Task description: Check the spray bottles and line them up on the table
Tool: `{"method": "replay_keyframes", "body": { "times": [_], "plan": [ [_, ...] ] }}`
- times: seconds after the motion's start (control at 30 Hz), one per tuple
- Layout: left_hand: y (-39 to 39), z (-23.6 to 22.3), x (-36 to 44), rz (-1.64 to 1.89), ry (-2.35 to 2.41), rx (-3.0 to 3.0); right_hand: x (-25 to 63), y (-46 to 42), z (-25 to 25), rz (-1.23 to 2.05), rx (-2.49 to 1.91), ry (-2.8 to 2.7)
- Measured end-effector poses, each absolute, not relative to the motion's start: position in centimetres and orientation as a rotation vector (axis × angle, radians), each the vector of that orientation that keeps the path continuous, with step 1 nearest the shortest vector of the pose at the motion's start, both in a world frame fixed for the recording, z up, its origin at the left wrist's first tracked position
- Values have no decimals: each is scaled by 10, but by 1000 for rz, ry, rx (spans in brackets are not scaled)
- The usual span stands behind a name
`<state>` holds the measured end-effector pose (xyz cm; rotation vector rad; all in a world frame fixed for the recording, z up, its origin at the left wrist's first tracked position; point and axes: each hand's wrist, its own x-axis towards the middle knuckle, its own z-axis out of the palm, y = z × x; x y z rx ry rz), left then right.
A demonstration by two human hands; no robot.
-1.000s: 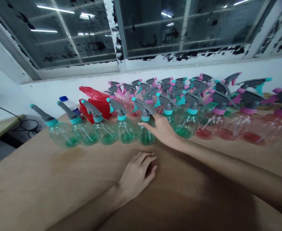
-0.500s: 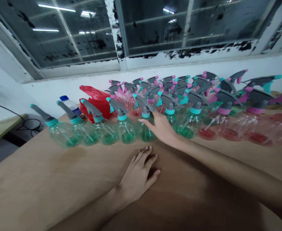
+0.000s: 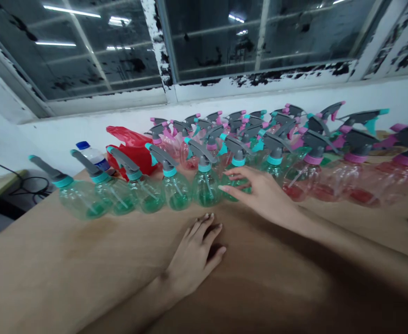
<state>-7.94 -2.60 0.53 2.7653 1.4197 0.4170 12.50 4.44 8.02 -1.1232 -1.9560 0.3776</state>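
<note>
My left hand (image 3: pixel 197 255) lies on the wooden table (image 3: pixel 120 260) with its fingers spread, holding nothing. My right hand (image 3: pixel 259 190) is in front of the front row of spray bottles, thumb and fingers apart. Its fingers partly cover a green spray bottle (image 3: pixel 237 160) with a turquoise collar; whether they touch it I cannot tell. Just left of those fingers stands another green spray bottle (image 3: pixel 206 188), upright, with a grey trigger head. More green bottles continue the row leftward, and pink spray bottles (image 3: pixel 329 181) with pink collars stand to the right.
Behind the front row, several more spray bottles (image 3: pixel 190 150) crowd toward the wall. A red plastic bag (image 3: pixel 130 153) and a blue-capped water bottle (image 3: pixel 92 155) sit at the back left. A black cable (image 3: pixel 33 185) hangs by a side surface at far left; windows stand above.
My right hand has come off the green spray bottle in the middle and moved right and toward me, its fingers opening. My left hand stays on the table. The view has shifted slightly.
</note>
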Motion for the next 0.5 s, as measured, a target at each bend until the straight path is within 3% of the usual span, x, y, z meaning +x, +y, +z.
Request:
{"method": "replay_keyframes", "body": {
  "times": [0.17, 0.5],
  "plan": [
    [-24, 1, -82, 480, 1425, 2754, 153, 47, 82, 203, -1295, -1878],
    [-23, 3, -85, 543, 1397, 2748, 145, 79, 75, 150, -1439, -1823]
  ]
}}
